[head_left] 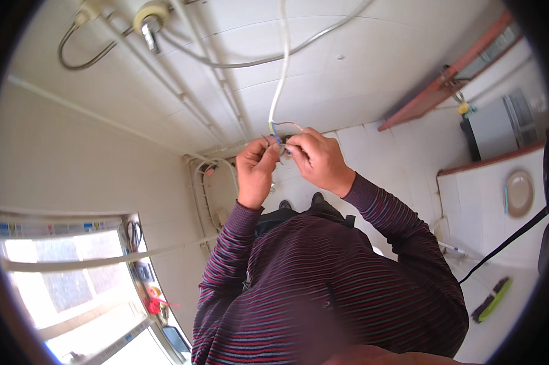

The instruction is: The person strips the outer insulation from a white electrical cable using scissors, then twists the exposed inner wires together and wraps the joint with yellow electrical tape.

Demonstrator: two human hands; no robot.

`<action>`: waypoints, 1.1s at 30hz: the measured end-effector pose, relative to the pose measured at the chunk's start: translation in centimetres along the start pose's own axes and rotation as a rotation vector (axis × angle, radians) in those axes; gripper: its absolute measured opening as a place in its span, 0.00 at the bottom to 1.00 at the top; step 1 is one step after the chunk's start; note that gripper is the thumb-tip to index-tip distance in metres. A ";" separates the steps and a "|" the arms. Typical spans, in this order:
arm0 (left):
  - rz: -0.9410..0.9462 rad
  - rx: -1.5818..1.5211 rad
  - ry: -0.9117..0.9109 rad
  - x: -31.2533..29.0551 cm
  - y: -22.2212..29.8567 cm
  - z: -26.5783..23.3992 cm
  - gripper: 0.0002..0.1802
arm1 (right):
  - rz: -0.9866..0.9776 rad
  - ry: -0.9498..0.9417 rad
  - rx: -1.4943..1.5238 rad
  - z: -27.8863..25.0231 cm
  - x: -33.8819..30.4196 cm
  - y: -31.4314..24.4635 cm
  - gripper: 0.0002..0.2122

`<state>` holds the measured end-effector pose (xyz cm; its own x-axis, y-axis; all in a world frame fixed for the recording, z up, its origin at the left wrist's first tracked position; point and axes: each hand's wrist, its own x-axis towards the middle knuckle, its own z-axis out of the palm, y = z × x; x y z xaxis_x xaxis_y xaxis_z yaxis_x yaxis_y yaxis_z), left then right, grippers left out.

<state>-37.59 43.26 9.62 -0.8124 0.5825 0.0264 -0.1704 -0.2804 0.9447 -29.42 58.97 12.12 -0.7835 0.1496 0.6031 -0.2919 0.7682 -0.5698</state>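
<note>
A white electrical cable (285, 67) hangs down from the top of the view. Its outer sheath ends just above my hands, and thin inner wires fan out there, among them a blue one and a brownish one (288, 124). My left hand (256, 167) pinches the wires between thumb and fingers. Close beside it, my right hand (320, 158) is also closed in a pinch, gripping a thin wire near the blue one. The fingertips of both hands nearly meet. What lies right between them is small and partly hidden.
White pipes and a metal hose (244, 64) run along the tiled wall. A bright window (74, 274) with items on its sill is at lower left. To the right are a red-framed door (448, 85), a grey bin-like box (493, 131), an oval dish (519, 193) and a green brush (493, 299).
</note>
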 end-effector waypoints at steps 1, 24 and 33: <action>0.029 -0.004 -0.003 -0.3 0.1 -0.3 0.05 | 0.045 0.008 0.079 0.5 0.1 -0.3 0.04; 0.411 0.242 0.902 -11.5 -3.5 1.4 0.05 | 1.337 -0.853 1.348 5.5 -1.1 -4.0 0.07; 0.351 0.294 0.714 -15.2 -0.3 0.2 0.02 | 1.292 -1.321 1.498 6.9 -2.0 -2.4 0.10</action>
<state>-25.08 34.67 9.04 -0.9651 -0.1501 0.2147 0.2292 -0.0872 0.9695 -30.96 52.47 8.44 -0.4363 -0.7861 -0.4378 0.8684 -0.2405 -0.4337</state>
